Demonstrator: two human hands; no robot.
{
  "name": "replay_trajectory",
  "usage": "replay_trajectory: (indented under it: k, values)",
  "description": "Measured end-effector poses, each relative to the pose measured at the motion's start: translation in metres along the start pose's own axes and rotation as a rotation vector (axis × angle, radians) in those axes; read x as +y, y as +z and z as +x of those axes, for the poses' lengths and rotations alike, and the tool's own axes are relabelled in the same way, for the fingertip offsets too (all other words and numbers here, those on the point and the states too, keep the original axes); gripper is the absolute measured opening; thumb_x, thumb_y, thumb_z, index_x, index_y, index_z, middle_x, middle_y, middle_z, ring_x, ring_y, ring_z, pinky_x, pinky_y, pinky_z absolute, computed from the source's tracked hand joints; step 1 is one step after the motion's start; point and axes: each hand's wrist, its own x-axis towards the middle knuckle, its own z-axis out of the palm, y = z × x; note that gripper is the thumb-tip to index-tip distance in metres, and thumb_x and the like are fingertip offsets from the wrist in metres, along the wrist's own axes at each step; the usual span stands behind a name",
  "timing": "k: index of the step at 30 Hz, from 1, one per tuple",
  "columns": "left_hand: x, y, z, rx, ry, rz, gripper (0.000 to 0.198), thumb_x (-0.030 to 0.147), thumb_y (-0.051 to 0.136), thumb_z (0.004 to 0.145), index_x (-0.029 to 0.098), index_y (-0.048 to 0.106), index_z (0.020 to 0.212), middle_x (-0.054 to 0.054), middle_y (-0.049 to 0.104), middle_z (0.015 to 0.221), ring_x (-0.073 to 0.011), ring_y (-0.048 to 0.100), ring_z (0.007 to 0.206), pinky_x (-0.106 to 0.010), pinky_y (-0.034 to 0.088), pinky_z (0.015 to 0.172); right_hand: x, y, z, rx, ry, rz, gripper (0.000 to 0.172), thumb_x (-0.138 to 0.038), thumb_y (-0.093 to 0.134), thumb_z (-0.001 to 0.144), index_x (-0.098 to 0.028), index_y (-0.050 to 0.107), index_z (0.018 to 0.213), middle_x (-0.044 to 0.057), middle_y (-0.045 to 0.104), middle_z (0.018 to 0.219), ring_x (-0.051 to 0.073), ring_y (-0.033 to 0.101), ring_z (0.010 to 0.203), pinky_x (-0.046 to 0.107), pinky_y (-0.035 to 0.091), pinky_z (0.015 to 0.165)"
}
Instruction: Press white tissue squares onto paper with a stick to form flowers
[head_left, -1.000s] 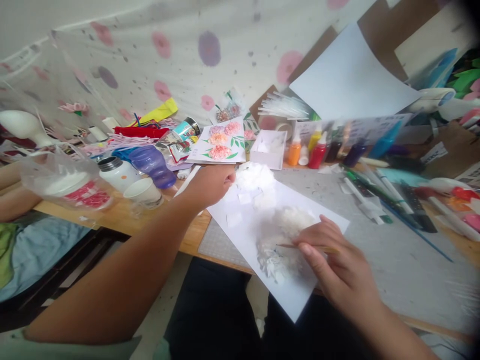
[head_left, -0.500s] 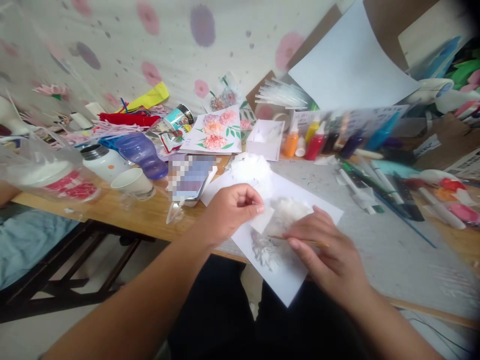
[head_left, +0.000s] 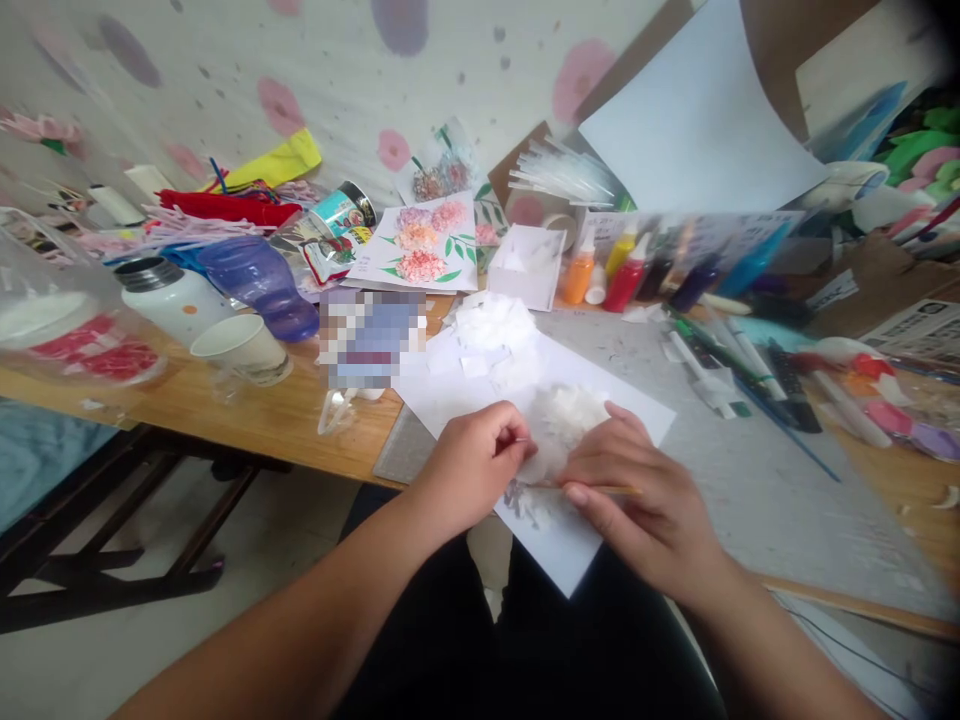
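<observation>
My left hand (head_left: 487, 455) is pinched over the white paper sheet (head_left: 630, 385); between thumb and forefinger is something small and pale, too small to make out. My right hand (head_left: 637, 490) holds a thin wooden stick (head_left: 551, 487) between thumb and fingers, its tip pointing left, just below my left fingertips. A fluffy white heap (head_left: 574, 412) lies on the sheet between and beyond both hands. Farther back is a pile of white paper pieces (head_left: 491, 325). Small white shreds (head_left: 534, 508) lie near the sheet's front, below the stick.
To the left stand a paper cup (head_left: 244, 348), a white bottle (head_left: 169, 300) and a purple vase-like object (head_left: 262, 285). Behind are a flower picture (head_left: 420, 245), an open white box (head_left: 525, 265) and paint bottles (head_left: 626, 275). Pens and brushes (head_left: 750, 370) lie on the right.
The white square held by my left hand no longer shows as a flat piece. My left hand is lower relative to the sheet and close to the stick. The view has shifted slightly.
</observation>
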Motion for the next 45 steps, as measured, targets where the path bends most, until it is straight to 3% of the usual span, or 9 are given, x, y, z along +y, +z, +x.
replay_trajectory:
  k: [6,17,24,28,32,37,42,45]
  values:
    - [-0.001,0.0,-0.003,-0.031,0.011,0.048,0.014,0.024,0.057,0.084,0.021,0.051,0.072,0.008,0.053,0.063,-0.0078,0.046,0.056,-0.02,0.036,0.05,0.004,-0.003,-0.002,0.111,-0.003,0.076,0.016,-0.01,0.057,0.084,-0.024,0.065,0.086,-0.001,0.065,0.074,0.016,0.063,0.072,0.052,0.039,0.1]
    - [-0.002,-0.001,0.001,-0.083,0.026,0.068,0.011,0.023,0.058,0.083,0.021,0.054,0.073,0.007,0.054,0.064,-0.0088,0.048,0.057,-0.02,0.035,0.05,0.007,0.004,-0.001,0.213,-0.004,-0.006,0.015,-0.009,0.052,0.087,-0.023,0.059,0.086,-0.001,0.065,0.077,0.016,0.062,0.076,0.048,0.041,0.098]
    - [0.0,-0.001,0.002,-0.07,0.053,0.097,0.011,0.022,0.06,0.081,0.02,0.055,0.072,0.005,0.058,0.066,-0.0109,0.051,0.061,-0.023,0.037,0.054,0.005,0.007,0.004,0.04,0.012,-0.107,0.009,-0.016,0.054,0.088,-0.022,0.06,0.085,0.0,0.064,0.076,0.016,0.06,0.073,0.049,0.035,0.098]
    - [-0.002,-0.003,0.001,-0.07,0.014,0.022,0.014,0.029,0.059,0.083,0.02,0.055,0.074,0.005,0.056,0.066,-0.0109,0.05,0.059,-0.023,0.036,0.052,0.003,0.01,0.004,-0.014,0.002,-0.212,0.011,-0.019,0.052,0.09,-0.022,0.059,0.082,-0.001,0.062,0.072,0.015,0.058,0.072,0.048,0.032,0.1]
    - [-0.003,-0.006,-0.002,-0.076,0.025,-0.035,0.007,0.023,0.056,0.085,0.021,0.057,0.078,0.005,0.057,0.07,-0.0096,0.05,0.062,-0.022,0.04,0.054,0.003,0.015,0.005,-0.017,-0.012,-0.278,0.015,-0.022,0.05,0.091,-0.022,0.056,0.077,-0.002,0.06,0.068,0.015,0.055,0.068,0.047,0.035,0.097]
    - [-0.005,-0.009,-0.008,-0.11,0.064,-0.001,0.008,0.019,0.056,0.084,0.023,0.06,0.089,0.004,0.059,0.083,-0.0097,0.053,0.068,-0.021,0.044,0.058,0.007,0.013,0.004,0.053,0.009,-0.163,0.01,-0.021,0.054,0.09,-0.022,0.058,0.081,-0.002,0.065,0.071,0.016,0.059,0.07,0.047,0.038,0.095]
    - [-0.01,-0.011,-0.015,-0.114,0.295,0.124,0.035,0.014,0.061,0.082,0.028,0.058,0.114,-0.002,0.051,0.114,-0.0096,0.054,0.076,-0.024,0.049,0.067,0.01,0.006,-0.003,0.35,0.067,0.084,0.018,-0.012,0.049,0.09,-0.025,0.054,0.078,-0.002,0.063,0.072,0.015,0.062,0.07,0.044,0.046,0.09]
    - [-0.012,-0.011,-0.018,-0.119,0.391,0.22,0.027,0.018,0.061,0.083,0.026,0.061,0.109,-0.005,0.049,0.118,-0.0128,0.057,0.084,-0.028,0.051,0.073,0.009,0.004,-0.004,0.328,0.069,0.106,0.018,-0.011,0.05,0.088,-0.024,0.053,0.076,-0.003,0.063,0.072,0.015,0.062,0.07,0.043,0.045,0.09]
